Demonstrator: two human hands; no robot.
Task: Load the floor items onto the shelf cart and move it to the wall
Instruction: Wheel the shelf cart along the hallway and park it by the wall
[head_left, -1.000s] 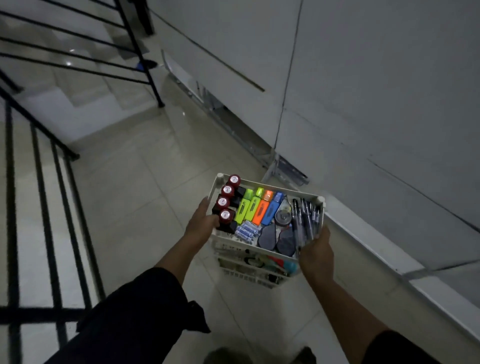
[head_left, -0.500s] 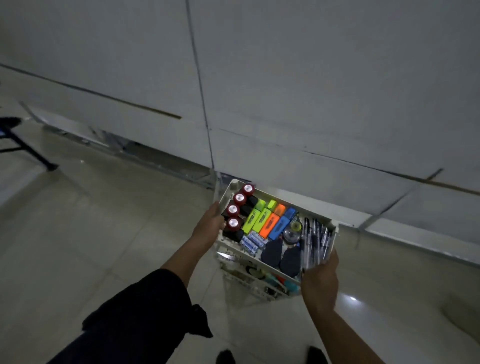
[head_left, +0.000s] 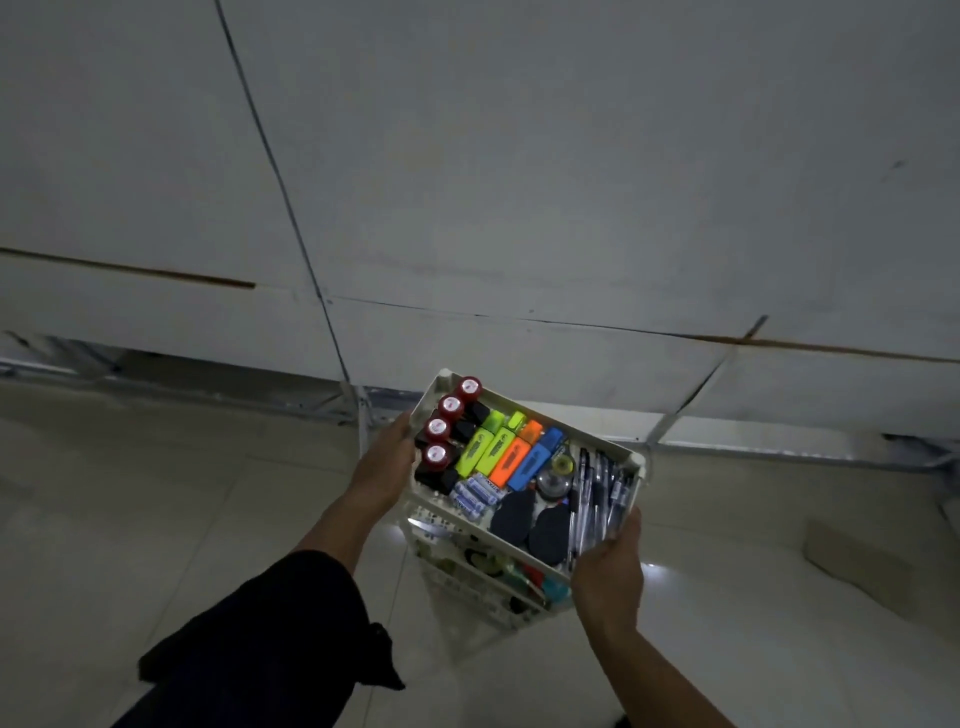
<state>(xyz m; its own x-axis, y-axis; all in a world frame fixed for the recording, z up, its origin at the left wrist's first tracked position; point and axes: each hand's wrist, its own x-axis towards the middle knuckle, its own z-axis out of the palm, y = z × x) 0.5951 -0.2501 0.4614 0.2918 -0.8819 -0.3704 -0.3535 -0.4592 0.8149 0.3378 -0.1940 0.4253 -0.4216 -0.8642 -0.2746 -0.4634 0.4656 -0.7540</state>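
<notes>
A small white shelf cart (head_left: 439, 385) stands on the tiled floor close to the grey wall (head_left: 519, 182). Its top tray holds red-capped bottles (head_left: 451, 408), coloured highlighters (head_left: 506, 454), batteries (head_left: 475, 496), two black ovals (head_left: 532, 522), a tape roll (head_left: 553, 480) and several pens (head_left: 600, 493). Lower tiers (head_left: 498, 577) show more small items, only partly visible. My left hand (head_left: 387, 460) grips the tray's left side. My right hand (head_left: 610, 566) grips its near right corner.
A metal track (head_left: 234, 397) runs along the base of the wall. A pale cardboard-like box (head_left: 857, 564) lies on the floor at the right. The glossy tiles (head_left: 156, 519) stretch out to the left. My dark sleeve (head_left: 270, 639) fills the lower left.
The view has swung right, away from the stair railing, and now faces the wall. The cart has come nearer to the wall with both hands still on its top tray.
</notes>
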